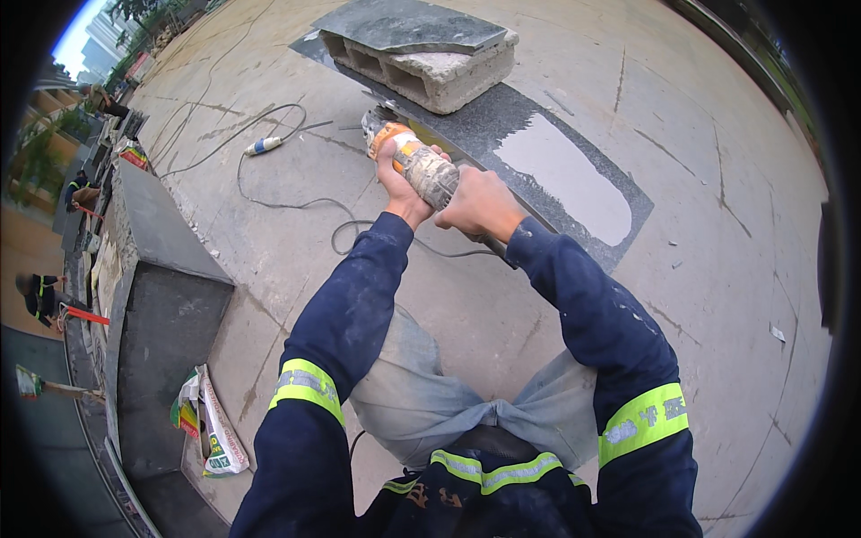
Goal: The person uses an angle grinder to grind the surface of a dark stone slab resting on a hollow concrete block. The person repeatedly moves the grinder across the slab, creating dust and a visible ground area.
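Note:
An orange angle grinder (pixel 418 167), coated in pale dust, is held in both my hands. My left hand (pixel 401 190) wraps around its body behind the head. My right hand (pixel 482 203) grips its rear end. The grinder's head is beside the long edge of a dark grey stone slab (pixel 484 123); whether the disc touches the stone I cannot tell. A pale grey patch (pixel 560 175) covers part of the slab's near end. On the slab sits a hollow concrete block (pixel 471 79), topped by a smaller dark stone piece (pixel 413 24).
A dark cable (pixel 291 205) loops over the concrete floor left of the grinder, near a white-and-blue plug connector (pixel 264 145). On my left stands a dark stone-faced ledge (pixel 170 323), with a crumpled printed bag (pixel 215 429) beside it. People (pixel 40 296) are beyond the ledge.

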### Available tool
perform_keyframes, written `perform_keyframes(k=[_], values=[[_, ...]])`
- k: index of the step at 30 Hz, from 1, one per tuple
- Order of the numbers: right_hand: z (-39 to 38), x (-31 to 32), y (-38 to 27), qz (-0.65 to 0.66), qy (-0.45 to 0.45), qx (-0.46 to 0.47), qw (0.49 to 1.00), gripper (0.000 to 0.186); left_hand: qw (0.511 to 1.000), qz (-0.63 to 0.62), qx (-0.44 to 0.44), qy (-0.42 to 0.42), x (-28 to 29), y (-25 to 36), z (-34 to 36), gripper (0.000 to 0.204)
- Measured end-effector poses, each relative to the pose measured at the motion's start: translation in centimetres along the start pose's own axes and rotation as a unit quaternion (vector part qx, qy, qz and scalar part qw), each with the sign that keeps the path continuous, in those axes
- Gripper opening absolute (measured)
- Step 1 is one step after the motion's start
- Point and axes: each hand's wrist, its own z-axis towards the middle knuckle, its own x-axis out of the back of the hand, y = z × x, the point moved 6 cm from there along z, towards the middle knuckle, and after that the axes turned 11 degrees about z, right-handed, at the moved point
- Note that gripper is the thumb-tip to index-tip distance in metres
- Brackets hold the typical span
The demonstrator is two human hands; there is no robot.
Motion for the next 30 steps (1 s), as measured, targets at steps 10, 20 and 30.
perform_keyframes(k=[10,20,30], values=[[1.6,0.2,-0.2,0.02,0.002,-0.013,1.0,0.059,1.0,0.01,-0.014,0.004,-0.4,1.0,1.2,0.055],[2.9,0.3,-0.9,0.037,-0.014,-0.002,0.999,0.054,0.999,0.023,-0.025,0.012,0.5,1.9,2.8,0.057],[2.4,0.1,-0.5,0.023,-0.014,-0.011,1.0,0.055,0.999,0.025,-0.018,0.009,0.1,1.5,2.2,0.055]])
